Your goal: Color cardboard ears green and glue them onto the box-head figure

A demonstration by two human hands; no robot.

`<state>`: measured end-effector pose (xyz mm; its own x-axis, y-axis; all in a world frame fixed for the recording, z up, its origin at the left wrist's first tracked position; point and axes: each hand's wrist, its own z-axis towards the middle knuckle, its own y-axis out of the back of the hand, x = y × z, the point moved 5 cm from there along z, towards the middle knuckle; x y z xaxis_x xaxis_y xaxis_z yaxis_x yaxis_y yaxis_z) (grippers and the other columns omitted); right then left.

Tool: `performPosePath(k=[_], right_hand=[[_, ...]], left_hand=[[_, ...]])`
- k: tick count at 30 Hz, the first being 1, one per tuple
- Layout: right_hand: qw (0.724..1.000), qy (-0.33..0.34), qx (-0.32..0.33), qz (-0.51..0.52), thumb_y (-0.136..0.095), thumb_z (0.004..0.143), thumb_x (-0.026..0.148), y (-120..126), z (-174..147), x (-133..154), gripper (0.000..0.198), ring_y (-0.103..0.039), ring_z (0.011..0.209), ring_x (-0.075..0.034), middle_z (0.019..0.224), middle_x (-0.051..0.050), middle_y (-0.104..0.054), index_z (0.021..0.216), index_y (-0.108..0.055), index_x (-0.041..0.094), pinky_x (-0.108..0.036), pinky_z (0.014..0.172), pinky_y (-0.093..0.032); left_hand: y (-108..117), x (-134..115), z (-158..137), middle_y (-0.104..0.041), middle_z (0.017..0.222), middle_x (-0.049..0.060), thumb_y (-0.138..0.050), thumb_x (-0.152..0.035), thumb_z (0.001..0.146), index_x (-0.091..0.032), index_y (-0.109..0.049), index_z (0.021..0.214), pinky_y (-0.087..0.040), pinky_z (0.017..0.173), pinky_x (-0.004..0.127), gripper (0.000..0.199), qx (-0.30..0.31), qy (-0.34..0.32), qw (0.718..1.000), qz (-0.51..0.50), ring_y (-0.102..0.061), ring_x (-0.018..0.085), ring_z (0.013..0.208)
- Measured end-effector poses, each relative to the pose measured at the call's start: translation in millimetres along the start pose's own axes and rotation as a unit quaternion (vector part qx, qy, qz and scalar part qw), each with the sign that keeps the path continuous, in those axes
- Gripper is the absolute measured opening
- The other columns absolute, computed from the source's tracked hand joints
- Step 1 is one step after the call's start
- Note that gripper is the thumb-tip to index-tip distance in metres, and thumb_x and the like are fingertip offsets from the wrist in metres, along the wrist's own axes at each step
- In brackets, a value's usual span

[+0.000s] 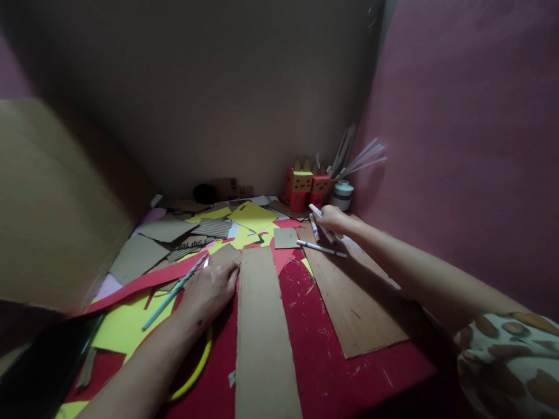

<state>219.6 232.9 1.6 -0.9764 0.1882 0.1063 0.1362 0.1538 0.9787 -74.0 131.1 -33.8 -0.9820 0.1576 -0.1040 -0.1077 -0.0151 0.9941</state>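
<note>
A long cardboard strip (262, 326) runs away from me down the middle of the red tabletop. Against its left edge rests my left hand (213, 288), closed with its fingers curled; what they hold, if anything, is hidden. A light blue pencil (172, 295) lies just left of that hand, across a red paper strip (144, 282). Farther back on the right, my right hand (334, 219) grips a white marker (315, 210) with a greenish end. Below it, more white markers, one with a blue band (321, 248), lie on a brown board (356, 302).
Cardboard scraps (163, 228) and yellow paper (253, 216) overlap on the left and at the back. Two red figures with cardboard faces (301, 181) stand by a pale jar (342, 195) and white sticks (364, 157). A yellow ring (194, 378) lies near my left forearm. Walls enclose the table.
</note>
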Motion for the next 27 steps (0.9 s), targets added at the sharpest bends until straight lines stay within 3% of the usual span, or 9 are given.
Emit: performPosePath(k=[4, 9, 17, 23, 27], right_hand=[[0.999, 0.008, -0.027, -0.021, -0.059, 0.09, 0.031, 2.0, -5.8, -5.3, 0.033, -0.061, 0.101, -0.022, 0.118, -0.009, -0.058, 0.118, -0.056, 0.015, -0.04, 0.083, -0.052], [0.995, 0.07, -0.059, -0.05, -0.055, 0.092, 0.031, 4.4, -30.4, -1.6, 0.03, -0.06, 0.1, -0.021, 0.12, -0.009, -0.058, 0.119, -0.056, 0.017, -0.041, 0.084, -0.052], [0.98, 0.187, -0.008, -0.067, -0.055, 0.092, 0.032, -13.8, -65.7, -6.8, 0.028, -0.061, 0.098, -0.02, 0.118, -0.009, -0.059, 0.115, -0.058, 0.017, -0.04, 0.083, -0.052], [0.991, 0.087, -0.08, -0.06, -0.055, 0.092, 0.033, -0.5, -47.0, -27.4, 0.033, -0.059, 0.103, -0.022, 0.122, -0.01, -0.057, 0.121, -0.054, 0.017, -0.044, 0.086, -0.051], [0.998, 0.043, -0.034, -0.044, -0.055, 0.092, 0.032, 2.8, -19.8, -30.3, 0.03, -0.061, 0.099, -0.021, 0.118, -0.008, -0.059, 0.117, -0.057, 0.017, -0.04, 0.083, -0.052]], left_hand=[[-1.0, 0.5, 0.2, -0.061, 0.112, 0.007, -0.053, -0.038, 0.089, -0.017, -0.057, 0.112, -0.052, 0.083, 0.041, 0.031, 0.002, -0.003, 1.0, 0.001, -0.06, 0.019, 0.096], [-1.7, 0.2, 1.2, -0.061, 0.111, 0.007, -0.053, -0.038, 0.089, -0.017, -0.057, 0.112, -0.051, 0.084, 0.042, 0.032, 0.004, -0.007, 1.0, 0.001, -0.06, 0.019, 0.097], [-1.1, 0.2, 1.5, -0.061, 0.11, 0.007, -0.053, -0.038, 0.089, -0.017, -0.057, 0.112, -0.052, 0.083, 0.041, 0.031, 0.007, 0.005, 1.0, 0.007, -0.06, 0.019, 0.095], [-1.9, 0.7, 2.0, -0.061, 0.112, 0.007, -0.053, -0.038, 0.089, -0.018, -0.058, 0.112, -0.051, 0.084, 0.041, 0.031, 0.006, 0.001, 1.0, 0.0, -0.06, 0.019, 0.096], [-2.1, 1.0, 2.4, -0.061, 0.112, 0.007, -0.053, -0.038, 0.089, -0.018, -0.058, 0.112, -0.051, 0.085, 0.042, 0.031, 0.007, -0.004, 1.0, -0.009, -0.06, 0.02, 0.098]])
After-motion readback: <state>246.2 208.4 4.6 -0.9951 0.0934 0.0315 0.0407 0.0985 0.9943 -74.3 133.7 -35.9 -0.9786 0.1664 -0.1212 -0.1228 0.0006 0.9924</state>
